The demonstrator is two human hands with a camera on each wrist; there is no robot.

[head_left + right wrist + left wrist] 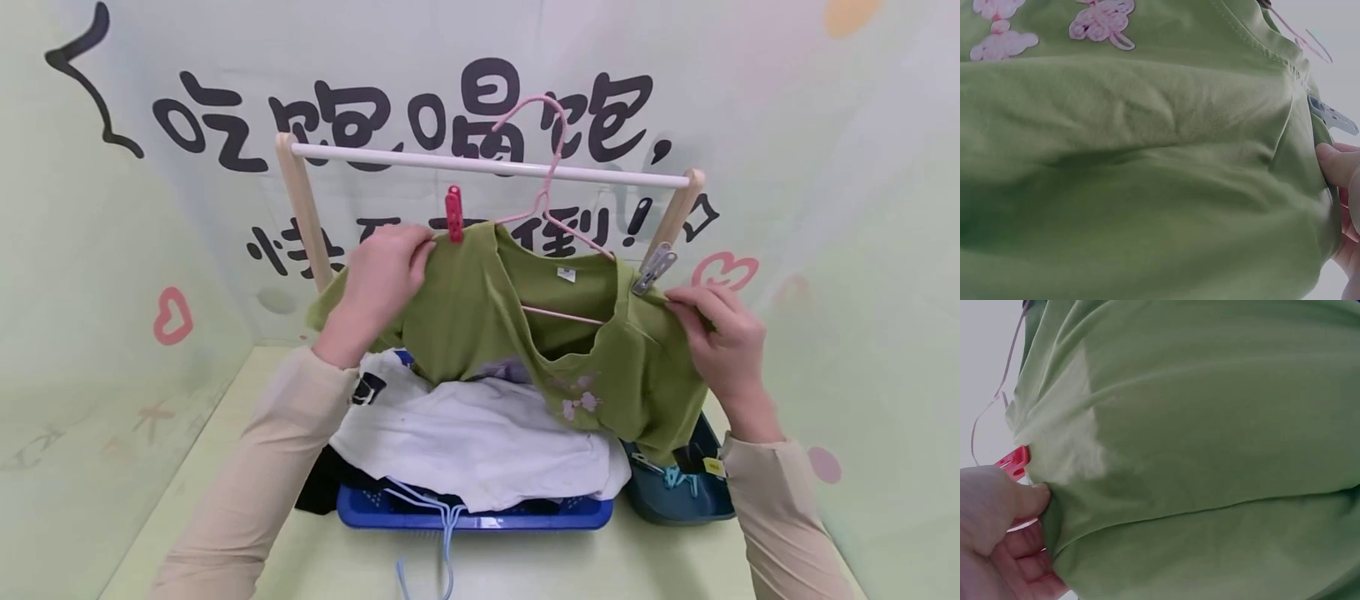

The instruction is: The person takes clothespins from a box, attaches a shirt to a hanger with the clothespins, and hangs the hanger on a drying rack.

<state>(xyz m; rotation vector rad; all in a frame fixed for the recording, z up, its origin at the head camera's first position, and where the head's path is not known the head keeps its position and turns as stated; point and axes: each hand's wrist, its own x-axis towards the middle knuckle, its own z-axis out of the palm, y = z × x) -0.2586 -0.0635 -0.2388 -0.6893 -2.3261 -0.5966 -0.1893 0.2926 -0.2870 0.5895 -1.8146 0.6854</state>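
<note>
A green short-sleeved T-shirt with pink flower decorations is spread on a pink hanger, whose hook overlaps the white rail in the head view. My left hand pinches the shirt's left shoulder between thumb and fingers, beside a red clothespin clipped there. At the opposite shoulder, just outside a grey clothespin, my right hand pinches the fabric. In the left wrist view the thumb presses on the cloth edge. Part of the hanger is hidden inside the shirt.
Behind the shirt stands a rack with a white rail and wooden posts. Below, a blue basket holds white clothing, and a light-blue hanger hangs over its front. A dark teal bin with clothespins sits at right.
</note>
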